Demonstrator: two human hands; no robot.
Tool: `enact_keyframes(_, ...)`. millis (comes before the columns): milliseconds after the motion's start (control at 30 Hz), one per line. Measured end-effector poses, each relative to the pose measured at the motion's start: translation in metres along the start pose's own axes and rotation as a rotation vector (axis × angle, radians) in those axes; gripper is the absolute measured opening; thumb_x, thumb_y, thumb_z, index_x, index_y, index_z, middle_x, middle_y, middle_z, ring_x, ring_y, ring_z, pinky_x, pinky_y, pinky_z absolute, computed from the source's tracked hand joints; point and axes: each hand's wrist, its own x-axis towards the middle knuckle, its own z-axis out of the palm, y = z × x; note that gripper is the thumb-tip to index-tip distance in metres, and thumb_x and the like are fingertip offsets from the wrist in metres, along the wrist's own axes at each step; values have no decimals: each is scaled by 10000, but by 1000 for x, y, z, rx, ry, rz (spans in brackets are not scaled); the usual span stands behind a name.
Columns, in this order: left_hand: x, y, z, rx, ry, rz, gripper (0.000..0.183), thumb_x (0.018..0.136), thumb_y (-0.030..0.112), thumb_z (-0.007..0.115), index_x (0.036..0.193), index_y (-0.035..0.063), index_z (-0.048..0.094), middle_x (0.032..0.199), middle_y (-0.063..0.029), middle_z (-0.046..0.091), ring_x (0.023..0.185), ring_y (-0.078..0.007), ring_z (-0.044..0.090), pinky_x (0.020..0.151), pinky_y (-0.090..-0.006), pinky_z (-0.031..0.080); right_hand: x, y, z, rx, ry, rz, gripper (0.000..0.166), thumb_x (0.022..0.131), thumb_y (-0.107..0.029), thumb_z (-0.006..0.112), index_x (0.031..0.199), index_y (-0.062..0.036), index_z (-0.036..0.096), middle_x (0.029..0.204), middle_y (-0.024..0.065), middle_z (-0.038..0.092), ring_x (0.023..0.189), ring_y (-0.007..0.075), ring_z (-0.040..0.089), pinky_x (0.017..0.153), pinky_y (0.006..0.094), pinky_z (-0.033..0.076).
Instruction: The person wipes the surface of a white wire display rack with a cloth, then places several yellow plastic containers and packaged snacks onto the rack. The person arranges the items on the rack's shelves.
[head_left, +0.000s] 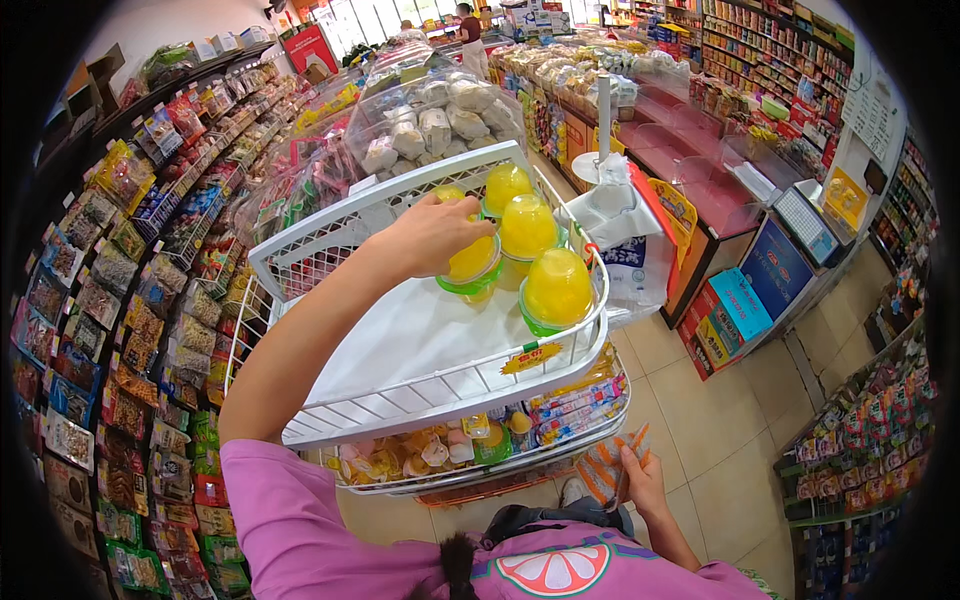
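My left hand (442, 232) reaches over a white wire shelf (390, 345), its fingers closed around the top of a yellow domed cup (474, 259) with a green rim. The cup sits on another, among several similar ones stacked upside down in the shelf's far right corner. Nearest the front of that group is a domed cup (559, 289). Part of one more cup (448, 193) shows behind my fingers. Low at the right, my right hand (641, 476) grips an orange and grey striped cloth (604, 469) beside the rack.
A lower basket (420, 450) holds small jelly cups and wrapped sweets. Bagged snacks (112, 322) hang along the left wall. Behind the shelf is a heap of wrapped goods (442, 124). Plastic bags (626, 217) hang to the right, above a tiled floor (697, 420). A person (471, 41) stands far off.
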Motion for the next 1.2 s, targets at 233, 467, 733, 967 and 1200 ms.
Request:
enact_keyframes(233, -74, 65, -37, -40, 438, -147, 588, 666, 36, 745, 1218, 78, 547, 1269, -143, 524, 1110, -345, 540, 934, -418, 451, 2, -8, -8, -48, 63, 48, 311, 987, -247, 520, 1109, 25, 607, 983, 44, 646, 854, 99, 594, 748, 268, 491)
enact_keyframes(467, -128, 213, 71, -770, -109, 243, 198, 781, 103, 614, 966, 37, 590, 810, -96, 607, 733, -273, 628, 607, -370, 510, 23, -19, -14, -90, 37, 20, 392, 1007, -302, 463, 1204, 24, 554, 1065, 42, 625, 942, 90, 559, 823, 268, 457)
enact_keyframes(733, -60, 201, 245, -641, -65, -809, 554, 785, 332, 712, 1205, 9, 550, 1191, -234, 561, 1093, -411, 537, 894, -490, 437, 31, -22, -10, -302, -37, -187, 502, 1026, -386, 353, 1278, 28, 483, 1153, 101, 599, 1017, 163, 556, 881, 292, 434)
enact_keyframes(967, -60, 201, 260, -572, 79, -726, 353, 889, 324, 556, 1082, 44, 652, 1058, -173, 657, 982, -373, 607, 877, -462, 461, 19, 3, -11, 77, 74, 73, 552, 1016, -432, 354, 1317, 23, 440, 1207, 104, 570, 1067, 182, 550, 906, 322, 445)
enact_keyframes(1200, -80, 183, 265, -529, -431, -74, 704, 700, 223, 705, 1355, 141, 463, 1290, -81, 514, 1263, -264, 424, 1061, -500, 310, 20, -1, -22, 39, 82, 55, 534, 1022, -408, 362, 1279, 45, 479, 1198, 107, 577, 1092, 158, 529, 953, 305, 403)
